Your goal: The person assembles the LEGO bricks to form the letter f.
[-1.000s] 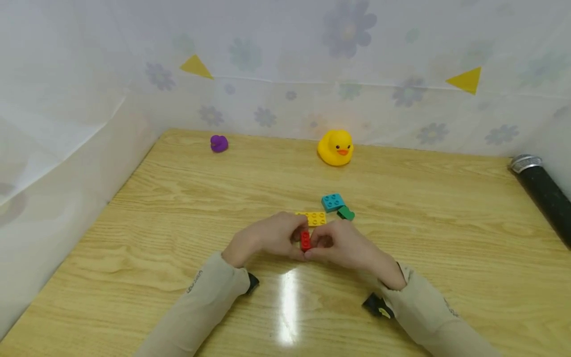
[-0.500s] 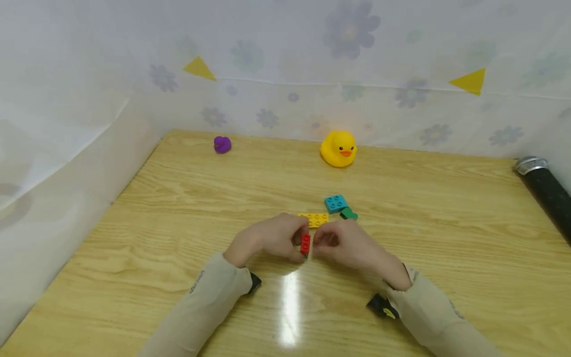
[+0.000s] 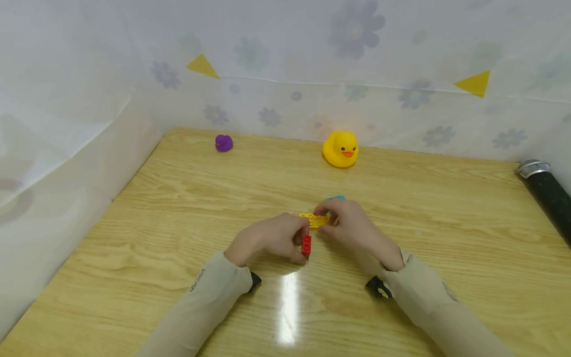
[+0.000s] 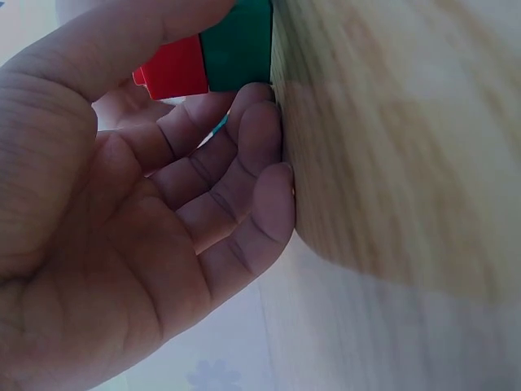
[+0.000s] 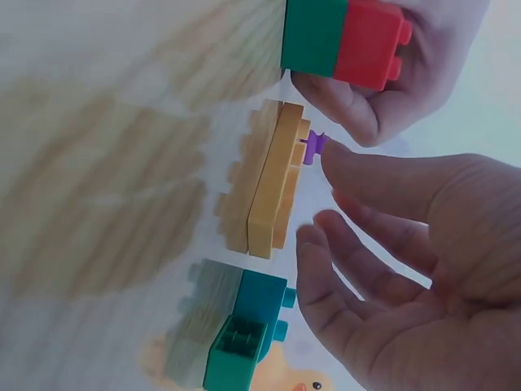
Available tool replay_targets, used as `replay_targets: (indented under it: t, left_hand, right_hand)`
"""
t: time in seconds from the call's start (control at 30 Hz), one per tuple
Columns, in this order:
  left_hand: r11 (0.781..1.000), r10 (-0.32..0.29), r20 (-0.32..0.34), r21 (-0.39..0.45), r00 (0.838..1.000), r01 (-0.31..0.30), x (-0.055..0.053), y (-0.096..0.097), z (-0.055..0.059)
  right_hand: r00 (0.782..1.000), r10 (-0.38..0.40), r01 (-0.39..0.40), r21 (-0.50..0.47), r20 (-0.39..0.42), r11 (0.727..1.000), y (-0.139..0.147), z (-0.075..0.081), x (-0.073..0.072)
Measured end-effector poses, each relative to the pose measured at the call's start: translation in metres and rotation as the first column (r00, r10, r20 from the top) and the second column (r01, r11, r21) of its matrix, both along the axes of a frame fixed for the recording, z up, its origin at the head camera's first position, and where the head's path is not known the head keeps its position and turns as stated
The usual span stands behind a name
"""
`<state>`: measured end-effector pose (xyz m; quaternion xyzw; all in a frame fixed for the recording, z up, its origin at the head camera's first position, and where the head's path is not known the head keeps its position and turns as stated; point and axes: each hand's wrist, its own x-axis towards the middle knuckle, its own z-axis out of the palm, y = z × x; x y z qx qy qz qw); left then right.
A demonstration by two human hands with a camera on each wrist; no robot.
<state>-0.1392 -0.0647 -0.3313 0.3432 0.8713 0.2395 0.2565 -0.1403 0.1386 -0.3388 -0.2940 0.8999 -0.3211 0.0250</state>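
My left hand (image 3: 276, 237) pinches a two-brick stack upright on the table, thumb on one side and fingertips on the other. Its upper part is a red toy brick (image 3: 306, 245); beneath sits a green brick (image 4: 238, 49). A flat yellow brick (image 5: 275, 183) with studs lies just beyond. Over it my right hand (image 3: 350, 225) hovers, thumb and fingers spread apart with nothing between them. Behind that hand, mostly hidden in the head view, is a blue brick (image 3: 337, 197). The right wrist view shows a loose green brick (image 5: 236, 354), tipped over beside the blue brick.
At the back of the wooden table (image 3: 214, 188) stand a small purple duck (image 3: 224, 143) and a larger yellow duck (image 3: 341, 149). A black microphone (image 3: 548, 198) lies along the right edge. A flower-patterned white cloth (image 3: 276, 59) hangs behind.
My right hand has let go of the red and green stack and moved forward to the yellow brick, covering the loose green brick. My left hand keeps its grip in place.
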Motion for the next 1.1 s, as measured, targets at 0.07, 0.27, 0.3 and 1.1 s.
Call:
replay_targets:
  t: [0.07, 0.27, 0.3, 1.1]
  left_hand:
    - [1.0, -0.003, 0.0, 0.004, 1.0, 0.003, 0.0, 0.0, 0.0]
    - [1.0, -0.005, 0.009, 0.021, 1.0, 0.005, 0.001, 0.0, 0.001]
    - [1.0, -0.004, 0.01, 0.023, 1.0, 0.004, 0.001, 0.0, 0.002]
    - [1.0, -0.006, -0.002, 0.013, 1.0, 0.006, 0.0, 0.0, -0.001]
  right_hand:
    - [1.0, -0.007, 0.007, 0.019, -0.017, 1.0, -0.004, 0.0, -0.003]
    - [0.998, 0.041, -0.038, 0.061, -0.05, 0.997, -0.014, -0.001, -0.007]
    - [0.997, 0.045, -0.041, 0.07, -0.055, 0.997, -0.015, -0.001, -0.007]
    - [0.996, -0.033, 0.015, 0.195, 0.089, 0.981, -0.007, -0.002, -0.002]
